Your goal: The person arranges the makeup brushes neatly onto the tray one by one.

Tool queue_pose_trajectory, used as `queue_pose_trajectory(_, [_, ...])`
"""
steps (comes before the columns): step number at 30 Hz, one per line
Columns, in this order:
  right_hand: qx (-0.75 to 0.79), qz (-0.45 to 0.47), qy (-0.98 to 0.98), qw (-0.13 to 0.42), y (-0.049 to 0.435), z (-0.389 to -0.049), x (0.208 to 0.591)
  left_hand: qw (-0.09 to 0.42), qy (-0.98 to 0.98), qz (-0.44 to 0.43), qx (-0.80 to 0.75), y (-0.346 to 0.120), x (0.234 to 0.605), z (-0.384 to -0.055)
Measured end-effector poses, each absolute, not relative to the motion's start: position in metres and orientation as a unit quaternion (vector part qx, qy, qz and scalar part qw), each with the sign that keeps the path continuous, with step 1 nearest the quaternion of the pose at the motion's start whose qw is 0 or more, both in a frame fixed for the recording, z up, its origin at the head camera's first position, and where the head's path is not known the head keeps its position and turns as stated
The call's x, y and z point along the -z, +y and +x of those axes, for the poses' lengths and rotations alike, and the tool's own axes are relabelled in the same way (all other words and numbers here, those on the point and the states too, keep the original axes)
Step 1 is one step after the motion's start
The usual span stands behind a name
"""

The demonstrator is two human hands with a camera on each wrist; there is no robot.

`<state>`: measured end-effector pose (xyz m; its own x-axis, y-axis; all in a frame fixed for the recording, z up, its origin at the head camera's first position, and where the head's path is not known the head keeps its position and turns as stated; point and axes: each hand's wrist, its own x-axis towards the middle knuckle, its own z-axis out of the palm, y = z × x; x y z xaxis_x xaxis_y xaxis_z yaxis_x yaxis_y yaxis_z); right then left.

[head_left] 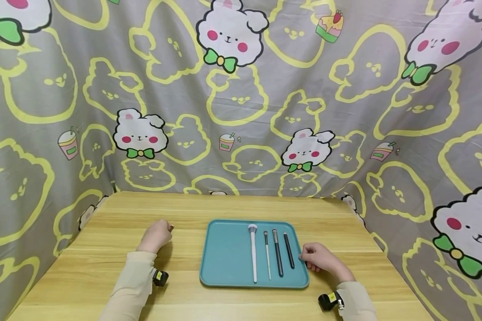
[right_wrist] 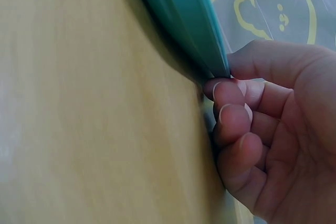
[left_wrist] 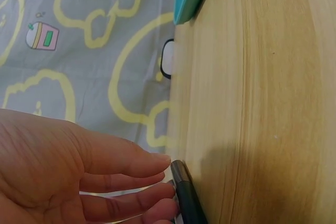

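Note:
My right hand (head_left: 319, 257) pinches the right rim of a teal tray (head_left: 225, 254) between thumb and fingers. In the right wrist view the tray's edge (right_wrist: 184, 19) sits between the thumb and the curled fingers. Four makeup brushes lie side by side on it: a white one (head_left: 254, 256), a thin pale-handled one (head_left: 268, 256), and two dark ones (head_left: 278, 254) (head_left: 289, 252). Left of the tray, my left hand (head_left: 156, 235) holds a slim dark makeup brush (left_wrist: 188, 198) at its fingertips. Its metallic brown end pokes out; the rest is mostly hidden.
The light wooden table (head_left: 184, 303) extends around the tray. A grey patterned curtain (head_left: 241, 133) hangs behind the table and along both sides. Black wrist cameras (head_left: 160, 277) sit on both sleeves.

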<state>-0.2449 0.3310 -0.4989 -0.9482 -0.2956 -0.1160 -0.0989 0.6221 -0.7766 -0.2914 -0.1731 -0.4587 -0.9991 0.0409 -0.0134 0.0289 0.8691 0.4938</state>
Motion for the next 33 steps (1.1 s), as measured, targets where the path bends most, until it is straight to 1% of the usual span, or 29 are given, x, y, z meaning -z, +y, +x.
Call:
queue_pose_trajectory(6, [0.414, -0.116, 0.895, 0.117, 0.332, -0.245, 0.499, 0.009, 0.97, 0.01, -0.245, -0.172, 0.461, -0.292])
queue_pose_trajectory(20, [0.416, -0.118, 0.894, 0.12, 0.332, -0.245, 0.498, -0.008, 0.977, 0.028, -0.212, -0.164, 0.465, -0.292])
queue_pose_trajectory(28, [0.414, -0.117, 0.894, 0.12, 0.333, -0.245, 0.498, 0.01, 0.977, 0.031, -0.211, -0.163, 0.468, -0.292])
queue_pose_trajectory(33, [0.415, -0.118, 0.894, 0.12, 0.332, -0.245, 0.499, 0.012, 0.978, 0.028, -0.207, -0.161, 0.469, -0.293])
